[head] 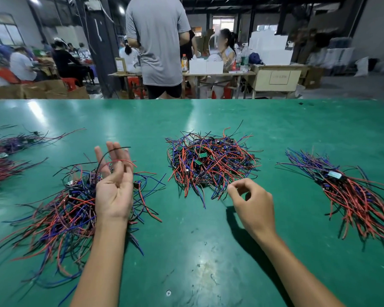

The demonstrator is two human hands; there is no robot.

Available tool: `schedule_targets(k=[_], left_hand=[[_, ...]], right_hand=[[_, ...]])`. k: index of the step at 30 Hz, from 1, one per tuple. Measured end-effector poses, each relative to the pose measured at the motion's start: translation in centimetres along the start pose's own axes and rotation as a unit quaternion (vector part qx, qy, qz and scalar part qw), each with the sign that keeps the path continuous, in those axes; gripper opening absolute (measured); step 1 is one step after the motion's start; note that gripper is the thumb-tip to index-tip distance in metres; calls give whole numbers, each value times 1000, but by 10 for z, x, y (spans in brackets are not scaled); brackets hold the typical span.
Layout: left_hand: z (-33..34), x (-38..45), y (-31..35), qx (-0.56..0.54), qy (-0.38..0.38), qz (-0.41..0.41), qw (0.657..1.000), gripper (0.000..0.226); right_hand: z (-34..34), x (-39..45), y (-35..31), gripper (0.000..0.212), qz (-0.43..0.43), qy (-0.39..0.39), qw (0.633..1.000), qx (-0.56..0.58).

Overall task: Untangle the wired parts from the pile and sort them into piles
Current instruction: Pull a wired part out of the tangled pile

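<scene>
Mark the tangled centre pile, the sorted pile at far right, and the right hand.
tangled centre pile (211, 165): head view, on the wires at its middle.
sorted right pile (350, 196): head view, on its red wires.
right hand (252, 203): head view, back of the hand.

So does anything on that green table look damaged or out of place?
Nothing looks spilled or broken. The green table is scuffed and worn near the front edge, and the middle pile is a snarl beside the combed-out right pile.

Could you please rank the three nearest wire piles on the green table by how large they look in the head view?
1. Left pile
2. Right pile, though nearness and the picture's edge make its rank unsure
3. Middle tangled pile
</scene>
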State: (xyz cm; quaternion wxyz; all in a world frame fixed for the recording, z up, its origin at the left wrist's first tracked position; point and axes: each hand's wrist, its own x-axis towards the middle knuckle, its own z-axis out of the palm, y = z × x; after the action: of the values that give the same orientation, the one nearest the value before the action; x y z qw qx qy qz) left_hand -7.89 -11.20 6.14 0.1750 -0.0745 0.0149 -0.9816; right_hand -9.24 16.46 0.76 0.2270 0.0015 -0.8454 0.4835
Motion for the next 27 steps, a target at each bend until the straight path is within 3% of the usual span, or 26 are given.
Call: schedule_targets(k=[2, 4, 6, 9, 12, 13, 14, 16, 20, 24, 27], left_hand=[[2, 0, -7, 96, -6, -14, 995, 81], [4, -3, -19, 240, -21, -21, 970, 75], [5, -9, -35, 418, -48, -25, 907, 54], [-6, -20, -60, 669, -127, -51, 730, 42], [-29, -31, -78, 834, -273, -16, 479, 53], [-35, -34, -83, 852, -317, 13, 416, 57], [-39, -37, -86, 855, -347, 34, 383, 60], [-43, -40, -92, 850, -362, 58, 378, 58], [-43, -44, -98, 840, -333, 93, 419, 41], [-40, -48, -107, 820, -248, 56, 512, 33], [-38, -48, -108, 822, -235, 71, 514, 32]], right_hand=[[-3, -2, -6, 15, -22, 42, 997, 57], [-6, -6, -14, 15, -50, 63, 991, 103], [-8, -9, -21, 14, -70, 70, 985, 141], [-10, -12, -26, 12, -68, 59, 977, 191], [-13, -12, -27, 12, -45, 34, 963, 265], [-14, -11, -28, 13, -37, 26, 956, 289], [-16, -10, -28, 13, -31, 17, 949, 312], [-20, -8, -30, 14, -19, -6, 935, 353], [-25, -9, -36, 11, -18, -62, 922, 383], [-29, -12, -40, 12, -17, -116, 915, 385], [-31, -14, -42, 11, -40, -184, 901, 390]])
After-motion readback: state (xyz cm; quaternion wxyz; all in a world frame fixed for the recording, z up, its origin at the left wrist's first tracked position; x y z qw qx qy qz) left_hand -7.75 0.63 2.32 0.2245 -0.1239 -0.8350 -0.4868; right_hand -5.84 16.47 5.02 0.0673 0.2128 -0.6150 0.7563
